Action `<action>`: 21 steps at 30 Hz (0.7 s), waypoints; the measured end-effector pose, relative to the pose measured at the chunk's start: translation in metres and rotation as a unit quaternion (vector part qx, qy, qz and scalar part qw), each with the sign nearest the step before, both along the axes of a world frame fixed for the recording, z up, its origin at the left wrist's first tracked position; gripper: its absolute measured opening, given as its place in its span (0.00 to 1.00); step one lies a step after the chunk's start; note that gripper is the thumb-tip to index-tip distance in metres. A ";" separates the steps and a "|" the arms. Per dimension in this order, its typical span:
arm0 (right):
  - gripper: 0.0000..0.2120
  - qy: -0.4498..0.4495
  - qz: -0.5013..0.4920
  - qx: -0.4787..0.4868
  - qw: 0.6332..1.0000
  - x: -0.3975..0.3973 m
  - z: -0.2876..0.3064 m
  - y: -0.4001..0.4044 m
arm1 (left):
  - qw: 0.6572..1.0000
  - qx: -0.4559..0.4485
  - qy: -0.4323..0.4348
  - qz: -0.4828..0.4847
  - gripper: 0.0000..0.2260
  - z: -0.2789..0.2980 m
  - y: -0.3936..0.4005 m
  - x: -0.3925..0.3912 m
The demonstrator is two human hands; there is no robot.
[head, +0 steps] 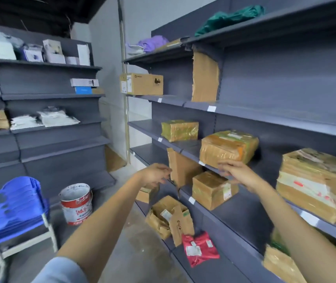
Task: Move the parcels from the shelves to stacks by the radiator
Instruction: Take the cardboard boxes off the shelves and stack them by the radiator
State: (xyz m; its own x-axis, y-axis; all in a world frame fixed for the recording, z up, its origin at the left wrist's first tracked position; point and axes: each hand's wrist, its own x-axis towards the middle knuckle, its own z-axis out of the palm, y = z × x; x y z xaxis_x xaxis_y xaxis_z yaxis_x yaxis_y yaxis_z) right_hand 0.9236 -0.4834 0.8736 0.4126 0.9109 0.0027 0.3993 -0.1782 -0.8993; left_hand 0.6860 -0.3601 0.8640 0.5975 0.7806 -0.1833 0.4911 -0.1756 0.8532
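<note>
Both hands — left hand (155,175) and right hand (238,174), loosely open, holding nothing — reach toward a taped parcel (228,148); the shelves (265,113) remain well stocked, so most moving is judged undone.

shelving (265,113): matt grey painted metal. tape-wrapped parcel (228,149): brown cardboard under glossy, wrinkled clear tape. plain carton (142,84): matt smooth cardboard. red mailer (199,248): shiny plastic film. blue chairs (14,209): smooth plastic. bucket (76,203): paint-smeared, material uncertain.
</note>
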 end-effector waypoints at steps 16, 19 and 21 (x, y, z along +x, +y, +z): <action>0.09 -0.054 0.117 0.025 0.991 -0.141 0.012 0.459 | 0.995 0.002 -0.044 0.092 0.17 -0.017 0.415 -0.124; 0.12 -0.094 0.099 0.065 0.989 -0.166 0.044 0.552 | 0.993 0.027 -0.051 0.106 0.17 0.014 0.507 -0.142; 0.14 -0.121 0.084 0.097 0.984 -0.176 0.059 0.607 | 0.988 0.047 -0.089 0.120 0.16 0.035 0.565 -0.146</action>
State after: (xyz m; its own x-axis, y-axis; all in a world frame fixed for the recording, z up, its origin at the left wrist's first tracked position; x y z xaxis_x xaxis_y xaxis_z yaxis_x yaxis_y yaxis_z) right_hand 0.7479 0.1233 0.9324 0.2211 0.9389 0.2637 0.6153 0.0755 -0.7847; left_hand 0.5400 0.2053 0.8993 0.4092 0.9124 -0.0117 0.3720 -0.1551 0.9152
